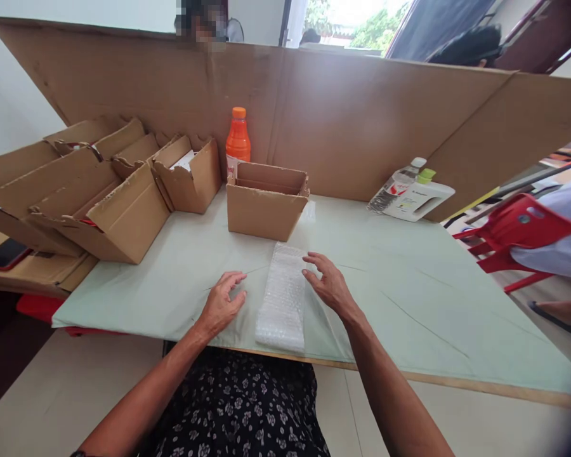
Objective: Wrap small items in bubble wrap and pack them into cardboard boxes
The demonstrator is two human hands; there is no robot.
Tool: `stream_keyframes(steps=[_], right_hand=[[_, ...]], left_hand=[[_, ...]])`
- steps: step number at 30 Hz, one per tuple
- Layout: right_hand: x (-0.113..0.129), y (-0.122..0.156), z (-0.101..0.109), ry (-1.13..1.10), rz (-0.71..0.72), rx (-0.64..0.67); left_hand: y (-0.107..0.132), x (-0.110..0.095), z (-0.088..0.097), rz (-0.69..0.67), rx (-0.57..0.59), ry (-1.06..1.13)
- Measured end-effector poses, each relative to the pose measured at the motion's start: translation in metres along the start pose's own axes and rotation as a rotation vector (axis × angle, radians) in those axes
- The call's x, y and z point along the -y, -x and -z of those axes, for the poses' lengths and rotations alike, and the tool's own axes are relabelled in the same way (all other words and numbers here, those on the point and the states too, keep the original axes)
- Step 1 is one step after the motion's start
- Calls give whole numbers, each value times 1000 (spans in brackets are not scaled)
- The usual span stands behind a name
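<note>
I see the bubble wrap (282, 298) as thin, translucent plastic, bumpy with a faint shine. Beneath it, my table cover (361, 285) looks matt and smooth, save for creases. Behind the wrap, the box (266, 216) is matt corrugated cardboard, rough along its cut edges. Well to the wrap's right, I have a smooth plastic jug (416, 202); farther right, a glossy plastic chair (514, 228). On my side of the wrap, my garment (247, 406) is matt printed cloth.

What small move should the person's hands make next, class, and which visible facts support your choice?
Probably bring the left hand in to the bubble wrap: it lies between both hands, the right hand is close by its edge, and the left, fingers loosely open, is clearly apart from it.
</note>
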State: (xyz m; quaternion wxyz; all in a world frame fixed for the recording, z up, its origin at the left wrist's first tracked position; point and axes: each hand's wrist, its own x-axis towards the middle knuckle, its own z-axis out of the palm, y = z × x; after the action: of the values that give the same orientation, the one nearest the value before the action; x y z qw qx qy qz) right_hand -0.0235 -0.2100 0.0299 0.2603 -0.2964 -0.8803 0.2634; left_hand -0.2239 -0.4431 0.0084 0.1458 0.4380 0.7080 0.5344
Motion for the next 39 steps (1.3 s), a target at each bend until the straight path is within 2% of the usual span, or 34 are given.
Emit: stream_keyframes(steps=[5,8,11,16,19,21,24,26,28,30,32,35,37,39], right_hand=[[-3,-55,-16,-113,-113,-9],[-6,-87,-28,-141,-135,-5],[-11,-116,-39,-173,-134,10],[-22,-157,-53,-186,-164,16],[-26,-163,-54,-199,-189,35],[-29,-151,-48,-194,-198,12],[-32,-109,-27,-101,-141,-23],[-34,-76,-14,4,-56,18],[-36,-52,-9,114,1,70],[-36,-40,-12,216,-10,102],[-33,-39,-20,281,-40,136],[-23,-45,-32,278,20,143],[-13,-50,-38,236,112,74],[-2,-58,-45,193,188,-28]], left_hand=[[-71,10,17,71,-177,-3],[-119,22,15,107,-263,6],[-158,34,6,102,-299,23],[-204,47,-4,80,-283,60],[-214,52,-1,108,-284,69],[-205,52,6,136,-301,54],[-160,38,15,96,-273,-65],[-115,20,17,-31,-106,-133],[-69,-2,11,-167,246,-121],[-30,-20,-1,-247,511,-119],[-4,-31,-16,-313,654,-144],[15,-33,-28,-400,677,-233],[20,-33,-23,-420,588,-260],[21,-37,-10,-437,450,-264]])
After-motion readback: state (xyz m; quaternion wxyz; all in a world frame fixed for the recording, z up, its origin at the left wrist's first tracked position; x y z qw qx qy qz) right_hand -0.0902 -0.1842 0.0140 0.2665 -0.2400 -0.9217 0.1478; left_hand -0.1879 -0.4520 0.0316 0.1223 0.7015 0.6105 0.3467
